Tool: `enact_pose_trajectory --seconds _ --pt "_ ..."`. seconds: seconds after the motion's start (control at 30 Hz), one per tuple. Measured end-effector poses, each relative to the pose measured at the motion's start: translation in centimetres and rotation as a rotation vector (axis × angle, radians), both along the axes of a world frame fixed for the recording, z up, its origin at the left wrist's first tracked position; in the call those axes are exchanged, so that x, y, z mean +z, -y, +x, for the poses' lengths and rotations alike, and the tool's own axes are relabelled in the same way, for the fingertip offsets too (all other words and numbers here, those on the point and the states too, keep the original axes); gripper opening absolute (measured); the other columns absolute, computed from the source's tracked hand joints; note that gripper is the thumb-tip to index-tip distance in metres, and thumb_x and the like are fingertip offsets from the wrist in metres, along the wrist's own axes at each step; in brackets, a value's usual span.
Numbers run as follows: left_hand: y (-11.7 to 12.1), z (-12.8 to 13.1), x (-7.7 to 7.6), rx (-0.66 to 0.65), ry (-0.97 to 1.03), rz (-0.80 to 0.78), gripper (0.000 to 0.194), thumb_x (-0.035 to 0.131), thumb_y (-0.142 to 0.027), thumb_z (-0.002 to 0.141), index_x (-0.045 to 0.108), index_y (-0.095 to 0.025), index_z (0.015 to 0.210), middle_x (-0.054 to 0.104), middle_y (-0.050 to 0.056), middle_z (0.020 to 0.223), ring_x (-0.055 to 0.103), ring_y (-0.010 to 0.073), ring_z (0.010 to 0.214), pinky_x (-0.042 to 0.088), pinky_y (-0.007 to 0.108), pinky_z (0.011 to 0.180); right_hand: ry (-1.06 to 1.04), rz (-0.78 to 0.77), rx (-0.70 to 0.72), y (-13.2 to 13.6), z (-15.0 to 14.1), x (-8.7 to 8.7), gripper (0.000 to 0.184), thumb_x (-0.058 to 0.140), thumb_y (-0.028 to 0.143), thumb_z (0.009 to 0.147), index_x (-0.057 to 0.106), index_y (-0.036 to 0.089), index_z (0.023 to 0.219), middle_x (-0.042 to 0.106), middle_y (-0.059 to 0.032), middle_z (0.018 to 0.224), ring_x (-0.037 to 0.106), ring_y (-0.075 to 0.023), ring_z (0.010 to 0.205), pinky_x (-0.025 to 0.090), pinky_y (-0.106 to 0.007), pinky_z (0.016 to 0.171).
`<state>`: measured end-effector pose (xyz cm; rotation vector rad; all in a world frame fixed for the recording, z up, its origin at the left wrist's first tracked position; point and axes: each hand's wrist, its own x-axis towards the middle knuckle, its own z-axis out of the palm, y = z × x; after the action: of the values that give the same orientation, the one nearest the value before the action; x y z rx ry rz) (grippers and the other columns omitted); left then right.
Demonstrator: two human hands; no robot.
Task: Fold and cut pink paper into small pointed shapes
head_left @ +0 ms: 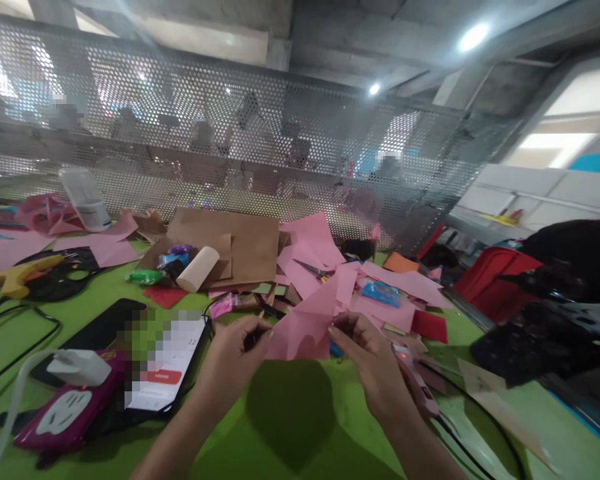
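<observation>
A creased sheet of pink paper [305, 327] is held up over the green tabletop [290, 413], spanning the gap between my hands. My left hand [243, 350] pinches its left edge with thumb and fingers. On the opposite side, my right hand [363, 343] grips the right edge between thumb and forefinger. The sheet's upper corner points up toward more pink paper [313, 237] heaped behind it. A phone with a lit screen [167, 363] lies left of my left hand. Beside my right wrist sits a pale pink device [415, 380] with a small red light and a cable.
A purple power strip [65, 413] with a white plug stands at lower left, near a yellow glue gun [25, 275]. Brown cardboard [250, 243], a cardboard tube [199, 269] and scissors [307, 268] lie behind. A perforated metal screen [190, 133] borders the far side.
</observation>
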<state>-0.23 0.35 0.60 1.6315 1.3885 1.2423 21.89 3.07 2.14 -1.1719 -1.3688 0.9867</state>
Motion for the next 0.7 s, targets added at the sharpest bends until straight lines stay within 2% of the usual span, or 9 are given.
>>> enact_pose_trajectory --seconds 0.13,0.3,0.37,0.43,0.53,0.6,0.7 --pt "0.1 0.1 0.0 0.045 -0.105 0.094 0.016 0.052 -0.023 0.088 0.067 -0.02 0.084 0.068 0.0 0.08 0.061 0.0168 0.073 0.041 0.026 0.066 0.06 0.007 0.004 -0.1 0.1 -0.1 0.027 0.076 0.043 0.073 0.063 0.02 0.081 0.059 0.0003 0.075 0.05 -0.0163 0.068 0.041 -0.028 0.062" --pt "0.2 0.3 -0.1 0.066 -0.226 0.143 0.016 0.052 -0.019 0.087 0.067 -0.021 0.083 0.07 0.0 0.082 0.062 0.0171 0.076 0.042 0.026 0.069 0.088 0.054 -0.012 -0.1 -0.1 0.0 0.03 0.077 0.043 0.07 0.061 0.02 0.061 0.054 0.0016 0.065 0.048 -0.0168 0.065 0.038 -0.028 0.061" --pt "0.2 0.4 -0.3 0.073 -0.258 0.147 0.015 0.053 -0.021 0.088 0.068 -0.023 0.087 0.072 0.001 0.088 0.064 0.0188 0.082 0.042 0.028 0.073 0.013 -0.036 0.058 0.2 -0.4 0.1 0.027 0.078 0.044 0.07 0.066 0.02 0.066 0.061 -0.0002 0.068 0.053 -0.0193 0.068 0.042 -0.03 0.065" --pt "0.2 0.5 -0.5 0.081 -0.278 0.133 0.016 0.055 -0.025 0.089 0.069 -0.025 0.095 0.073 0.002 0.096 0.064 0.0212 0.089 0.042 0.03 0.077 -0.096 -0.154 0.16 0.7 -0.9 0.1 0.027 0.079 0.045 0.071 0.073 0.02 0.079 0.07 -0.0032 0.077 0.06 -0.0228 0.076 0.046 -0.034 0.072" --pt "0.2 0.7 -0.4 0.099 -0.314 0.097 0.017 0.054 -0.027 0.09 0.069 -0.026 0.099 0.074 0.002 0.097 0.064 0.0227 0.089 0.041 0.031 0.076 -0.211 -0.218 0.253 1.4 -1.6 0.2 0.03 0.081 0.041 0.071 0.075 0.021 0.093 0.073 -0.0043 0.089 0.062 -0.0221 0.081 0.048 -0.034 0.078" --pt "0.2 0.9 -0.3 0.112 -0.328 0.075 0.016 0.054 -0.027 0.091 0.069 -0.026 0.095 0.074 0.002 0.093 0.063 0.022 0.083 0.04 0.03 0.072 -0.234 -0.235 0.278 1.7 -2.0 0.3 0.031 0.083 0.041 0.069 0.075 0.021 0.092 0.073 -0.0031 0.084 0.06 -0.018 0.072 0.048 -0.029 0.068" --pt "0.4 1.1 -0.1 0.147 -0.335 0.058 0.015 0.054 -0.024 0.089 0.069 -0.024 0.089 0.072 0.002 0.085 0.062 0.0209 0.075 0.037 0.028 0.066 -0.237 -0.277 0.285 2.2 -2.5 0.3 0.036 0.086 0.044 0.064 0.074 0.019 0.087 0.068 -0.0004 0.069 0.052 -0.0127 0.055 0.039 -0.024 0.049"
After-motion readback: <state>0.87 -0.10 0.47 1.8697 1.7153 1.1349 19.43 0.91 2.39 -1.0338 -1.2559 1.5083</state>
